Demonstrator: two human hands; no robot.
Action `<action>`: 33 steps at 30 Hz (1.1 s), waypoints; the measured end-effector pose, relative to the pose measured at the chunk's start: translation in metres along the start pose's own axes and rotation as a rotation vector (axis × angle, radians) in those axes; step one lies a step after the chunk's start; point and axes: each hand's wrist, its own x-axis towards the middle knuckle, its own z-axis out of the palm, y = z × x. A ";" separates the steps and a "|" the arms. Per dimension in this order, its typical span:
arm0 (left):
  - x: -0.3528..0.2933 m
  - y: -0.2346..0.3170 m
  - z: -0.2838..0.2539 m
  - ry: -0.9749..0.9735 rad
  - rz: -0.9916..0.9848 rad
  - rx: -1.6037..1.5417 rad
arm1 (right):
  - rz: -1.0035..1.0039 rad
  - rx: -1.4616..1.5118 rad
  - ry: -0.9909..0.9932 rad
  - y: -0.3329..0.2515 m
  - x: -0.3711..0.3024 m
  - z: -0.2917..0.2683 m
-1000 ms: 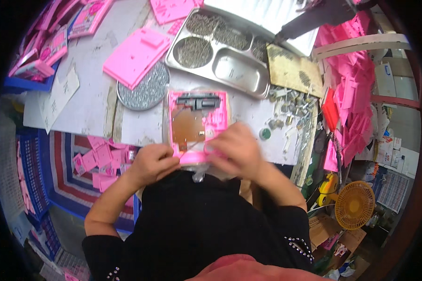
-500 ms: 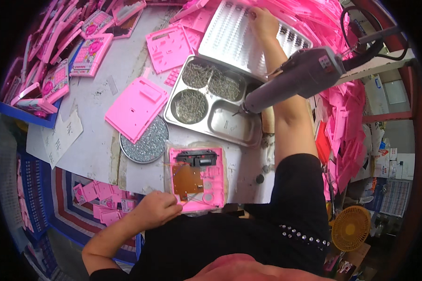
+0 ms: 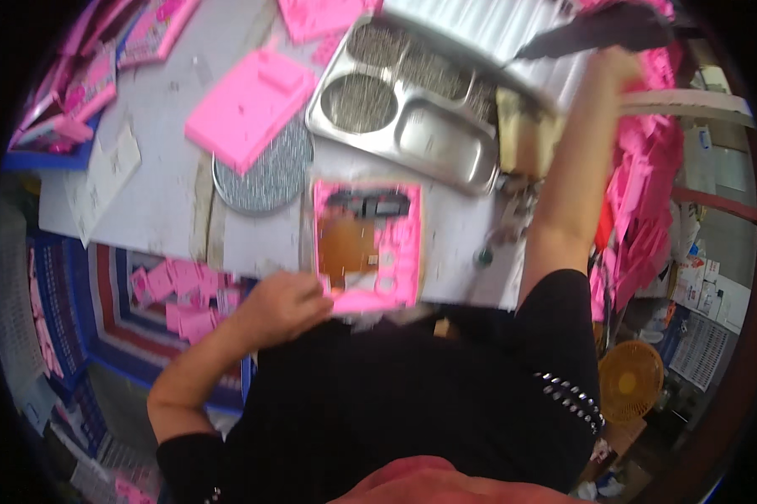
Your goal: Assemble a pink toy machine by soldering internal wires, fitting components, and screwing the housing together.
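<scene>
Pink plastic housing [image 3: 407, 265] is set at the worktable [image 3: 458, 252] edge, long axis pointing forward; its near-left corner is met by the curled left hand [image 3: 288, 307], grip uncertain. Right hand [image 3: 618, 72] is outstretched far forward-right; opening cannot be told.

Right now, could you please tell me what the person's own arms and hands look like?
The left hand shows no glove; the right hand is too blurred for detail. The forearms are bare. The left sleeve and right sleeve are short and black, the right bearing rows of shiny studs.
</scene>
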 end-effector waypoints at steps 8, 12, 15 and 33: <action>0.001 -0.002 0.003 0.007 0.013 -0.021 | -0.195 -0.375 -0.972 -0.012 -0.445 -0.073; 0.002 -0.001 0.000 -0.013 0.000 -0.033 | -0.515 -0.574 -1.094 0.015 -0.474 -0.066; 0.002 0.000 0.001 -0.010 -0.014 -0.034 | -0.700 -0.718 -1.071 0.012 -0.479 -0.062; 0.016 0.031 -0.022 -0.139 -0.119 0.035 | -0.631 -0.681 -0.690 0.025 -0.413 -0.129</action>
